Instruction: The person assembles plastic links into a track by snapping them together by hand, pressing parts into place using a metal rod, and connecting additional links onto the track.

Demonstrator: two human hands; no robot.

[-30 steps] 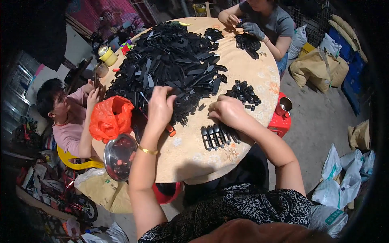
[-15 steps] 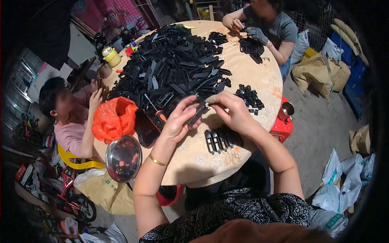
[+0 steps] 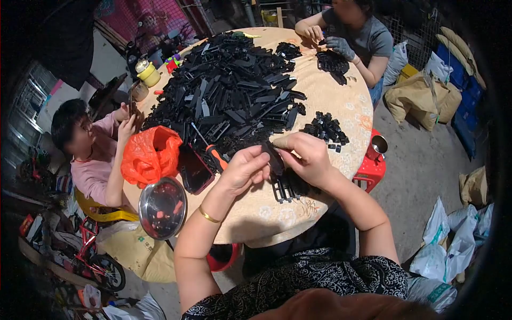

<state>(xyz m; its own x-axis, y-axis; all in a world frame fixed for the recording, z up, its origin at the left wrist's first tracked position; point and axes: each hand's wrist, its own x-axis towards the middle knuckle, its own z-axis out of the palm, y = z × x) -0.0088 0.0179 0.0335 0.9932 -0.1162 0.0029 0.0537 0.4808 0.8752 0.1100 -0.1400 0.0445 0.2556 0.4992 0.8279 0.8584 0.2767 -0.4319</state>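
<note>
Between my hands is a long dark black plastic part [image 3: 273,159], tilted over the near side of the table. My left hand [image 3: 246,170] pinches it between thumb and fingers. My right hand [image 3: 306,156], with a pale covering on one fingertip, has its thumb and index finger closed at the part's right edge; any smaller piece in that pinch is hidden. Just below lie slotted black plastic pieces [image 3: 288,191], partly covered by my right hand. A heap of small black pieces [image 3: 324,128] sits beyond my right hand. The big pile of black plastic parts [image 3: 229,90] spreads beyond both hands.
Left of my left hand are an orange-handled screwdriver [image 3: 216,157], a dark phone [image 3: 196,170], a red plastic bag [image 3: 152,154] and a steel bowl [image 3: 162,208]. A co-worker [image 3: 354,42] handles parts across the table; another person [image 3: 90,154] sits left. A red stool [image 3: 369,168] holds a metal cup.
Both hands have come slightly nearer to me. The plastic part has turned steeper, its lower end now over the slotted pieces. My left fingers have curled in from a more open hold.
</note>
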